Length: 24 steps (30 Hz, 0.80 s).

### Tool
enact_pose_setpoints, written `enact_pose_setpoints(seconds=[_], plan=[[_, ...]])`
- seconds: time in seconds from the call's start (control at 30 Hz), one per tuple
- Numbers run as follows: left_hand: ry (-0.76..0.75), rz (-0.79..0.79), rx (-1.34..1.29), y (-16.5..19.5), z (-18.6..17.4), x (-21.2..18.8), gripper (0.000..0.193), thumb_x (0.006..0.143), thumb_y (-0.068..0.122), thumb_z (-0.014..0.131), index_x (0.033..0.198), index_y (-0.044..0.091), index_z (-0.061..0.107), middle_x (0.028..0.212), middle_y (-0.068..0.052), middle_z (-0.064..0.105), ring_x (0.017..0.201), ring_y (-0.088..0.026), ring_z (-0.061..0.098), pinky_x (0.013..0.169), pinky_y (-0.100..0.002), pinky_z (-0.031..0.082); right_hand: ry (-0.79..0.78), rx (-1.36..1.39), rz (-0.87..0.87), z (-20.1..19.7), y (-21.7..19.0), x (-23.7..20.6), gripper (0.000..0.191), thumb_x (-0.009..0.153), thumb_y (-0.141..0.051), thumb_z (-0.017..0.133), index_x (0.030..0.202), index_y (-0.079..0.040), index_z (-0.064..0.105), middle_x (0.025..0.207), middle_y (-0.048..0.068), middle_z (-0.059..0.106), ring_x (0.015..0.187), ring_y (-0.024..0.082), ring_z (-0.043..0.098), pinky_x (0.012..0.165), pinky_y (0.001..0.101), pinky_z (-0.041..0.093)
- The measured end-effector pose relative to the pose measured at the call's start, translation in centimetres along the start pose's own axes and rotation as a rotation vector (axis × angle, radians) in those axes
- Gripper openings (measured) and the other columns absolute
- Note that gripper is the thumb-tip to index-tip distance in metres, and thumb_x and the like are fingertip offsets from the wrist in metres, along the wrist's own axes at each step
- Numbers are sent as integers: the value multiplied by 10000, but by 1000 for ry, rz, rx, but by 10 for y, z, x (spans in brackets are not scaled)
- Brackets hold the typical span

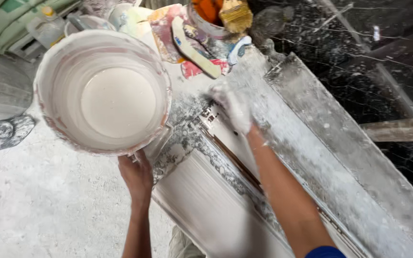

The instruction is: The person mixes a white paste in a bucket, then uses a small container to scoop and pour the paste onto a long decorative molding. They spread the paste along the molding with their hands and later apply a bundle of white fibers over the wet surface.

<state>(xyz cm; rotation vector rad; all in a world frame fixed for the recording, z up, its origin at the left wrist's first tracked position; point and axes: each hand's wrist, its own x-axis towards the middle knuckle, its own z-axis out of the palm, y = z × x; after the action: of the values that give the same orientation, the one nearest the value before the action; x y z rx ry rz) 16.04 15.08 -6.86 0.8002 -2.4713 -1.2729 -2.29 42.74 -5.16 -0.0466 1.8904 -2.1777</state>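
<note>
The bucket (103, 93) stood left of the mould (225, 191), its rim touching the mould's upper left edge. Plaster (118, 102) lay inside the bucket. The left hand (137, 174) gripped the bucket's near rim from below. The right hand (233, 107) rested on the mould's far end, right of the bucket. Behind the mould's far end lay a scraper (194, 48), and beyond it a tub (206, 16) with a brush (235, 14) on its rim. A slab (340, 157) ran along the mould's right side.
</note>
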Motion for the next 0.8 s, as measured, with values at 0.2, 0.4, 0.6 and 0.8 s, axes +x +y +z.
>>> enact_pose_setpoints(seconds=[0.2,0.4,0.6,0.8], plan=[[-37,495,-54,48,47,-72,573,1095,161,440,1555,-76,195,1564,-354,335,1507,-452,326,1267,-556,313,-251,-295,-237,-39,-9,-28,691,1134,-485,193,1410,17,579,1524,173,550,1518,317,398,1316,429,179],[-376,412,209,121,170,-60,383,1065,198,495,1276,-111,413,1638,-361,41,1564,-491,43,1250,-577,85,-226,-709,-171,-46,12,-35,644,1074,-457,289,1524,-40,487,1596,161,486,1525,306,379,1276,441,223],[-299,181,225,103,226,-38,843,853,294,660,1534,-78,330,1679,-339,73,1570,-432,39,1262,-534,35,-501,-1143,-410,-60,39,-8,619,1131,-405,252,1595,-4,331,1692,190,295,1594,362,240,1322,480,118],[-206,278,161,69,258,-71,896,916,440,682,1516,-114,313,1645,-340,119,1576,-464,50,1287,-582,-29,-556,-1226,-420,-88,61,-28,589,1136,-355,256,1607,-2,287,1708,181,244,1602,352,226,1329,471,134]])
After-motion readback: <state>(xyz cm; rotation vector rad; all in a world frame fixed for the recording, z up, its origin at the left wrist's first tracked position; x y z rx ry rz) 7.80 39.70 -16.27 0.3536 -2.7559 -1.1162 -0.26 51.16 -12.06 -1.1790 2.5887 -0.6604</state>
